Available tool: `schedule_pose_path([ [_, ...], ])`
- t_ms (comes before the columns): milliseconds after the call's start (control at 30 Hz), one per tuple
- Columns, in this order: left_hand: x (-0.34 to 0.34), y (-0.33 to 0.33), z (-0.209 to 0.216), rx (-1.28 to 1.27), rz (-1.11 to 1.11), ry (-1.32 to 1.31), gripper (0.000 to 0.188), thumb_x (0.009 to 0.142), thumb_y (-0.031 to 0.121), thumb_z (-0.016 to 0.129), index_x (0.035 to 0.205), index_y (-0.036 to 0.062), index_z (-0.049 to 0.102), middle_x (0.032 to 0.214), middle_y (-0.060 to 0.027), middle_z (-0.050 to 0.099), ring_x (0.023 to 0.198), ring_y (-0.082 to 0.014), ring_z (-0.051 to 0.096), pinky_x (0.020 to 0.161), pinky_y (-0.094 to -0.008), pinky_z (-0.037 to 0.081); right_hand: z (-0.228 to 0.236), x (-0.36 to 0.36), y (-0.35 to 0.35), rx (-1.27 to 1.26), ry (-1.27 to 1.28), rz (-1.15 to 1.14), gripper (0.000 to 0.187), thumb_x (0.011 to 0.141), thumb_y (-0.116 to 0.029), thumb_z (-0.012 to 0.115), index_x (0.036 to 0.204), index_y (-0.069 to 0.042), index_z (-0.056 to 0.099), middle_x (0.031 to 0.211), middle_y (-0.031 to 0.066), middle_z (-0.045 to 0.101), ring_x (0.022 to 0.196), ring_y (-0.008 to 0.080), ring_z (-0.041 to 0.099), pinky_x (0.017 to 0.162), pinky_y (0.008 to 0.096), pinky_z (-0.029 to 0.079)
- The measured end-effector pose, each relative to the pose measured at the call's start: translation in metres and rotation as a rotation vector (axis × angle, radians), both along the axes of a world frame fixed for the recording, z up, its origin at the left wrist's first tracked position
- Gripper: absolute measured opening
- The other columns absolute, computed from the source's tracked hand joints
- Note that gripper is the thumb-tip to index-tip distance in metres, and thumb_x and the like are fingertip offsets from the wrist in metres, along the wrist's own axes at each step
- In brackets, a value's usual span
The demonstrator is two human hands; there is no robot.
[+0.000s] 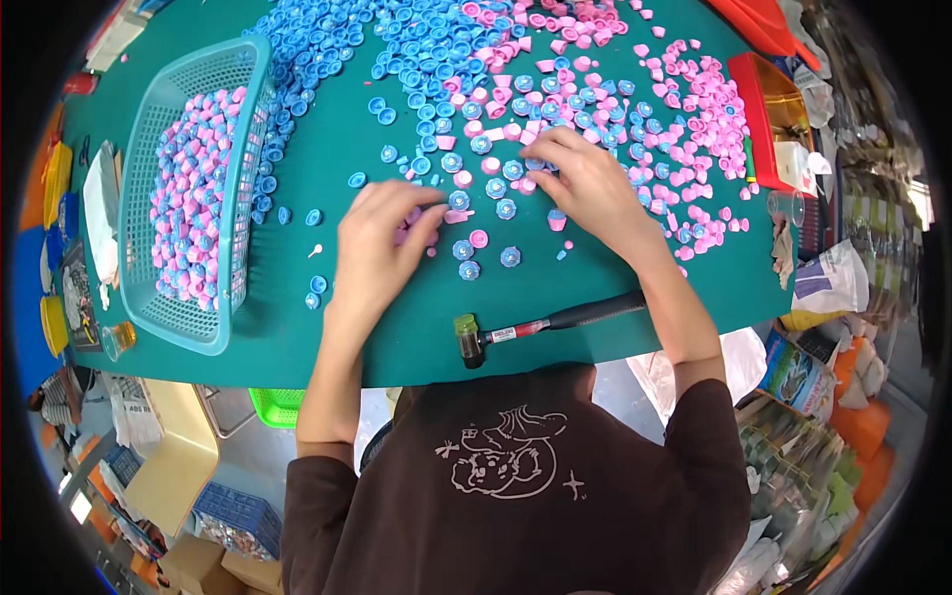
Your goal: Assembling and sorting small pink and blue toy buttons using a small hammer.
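My left hand [379, 236] is curled over the green table, with small pink plastic cups [405, 234] showing between its thumb and fingers. To its right, my right hand [593, 190] reaches among the loose pieces, thumb and forefinger drawn close together. What lies between those fingertips is too small to make out. Flower-shaped blue caps [506, 208] sit between and in front of my hands, some plainly set on pink cups. A pink cup [478, 238] lies loose nearby. Close to the table's near edge rests a mallet [470, 340] with a black handle.
A teal basket [226, 332] full of pink-and-blue pieces stands at the left. Blue cups [307, 45] are heaped at the back, and pink cups [716, 119] spread at the right beside a red bin [751, 129]. A clear cup [786, 205] stands at the right edge.
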State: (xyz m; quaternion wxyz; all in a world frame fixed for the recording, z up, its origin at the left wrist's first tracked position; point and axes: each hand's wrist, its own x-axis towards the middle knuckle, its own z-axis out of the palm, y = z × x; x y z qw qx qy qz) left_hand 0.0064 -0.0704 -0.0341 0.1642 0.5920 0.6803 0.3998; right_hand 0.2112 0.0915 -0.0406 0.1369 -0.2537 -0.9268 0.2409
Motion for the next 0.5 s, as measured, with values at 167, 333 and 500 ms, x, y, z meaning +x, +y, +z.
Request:
schedule_pose_path([
  [167,0.02,0.025,-0.012,0.037,-0.157,0.135,0.018,0.077,0.007,0.073,0.094,0.0059,0.068,0.094,-0.0085,0.065,0.088,-0.027,0.06,0.076,-0.0379,0.048,0.0,-0.014,0.002,0.004,-0.119,0.109,0.023,0.083,-0.015,0.068,0.105,-0.007,0.065,0.099,0.0071,0.06,0.082,0.027,0.064,0.07,0.0382,0.052],
  [333,0.025,0.038,-0.027,0.029,-0.235,0.232,0.025,0.078,0.007,0.072,0.102,0.0084,0.066,0.097,-0.0071,0.062,0.091,-0.027,0.058,0.078,-0.0386,0.049,0.002,-0.015,0.008,-0.004,-0.209,0.115,0.024,0.084,-0.016,0.067,0.106,-0.008,0.064,0.099,0.0077,0.059,0.082,0.0287,0.064,0.07,0.0403,0.052],
  [500,0.025,0.047,-0.031,-0.022,-0.327,0.328,0.029,0.08,0.008,0.07,0.108,0.0109,0.064,0.099,-0.0052,0.06,0.088,-0.0246,0.058,0.076,-0.0366,0.051,0.006,-0.011,0.018,-0.248,0.079,0.043,0.026,0.086,-0.011,0.067,0.112,-0.007,0.063,0.096,0.0058,0.062,0.073,0.0162,0.065,0.06,0.0293,0.051],
])
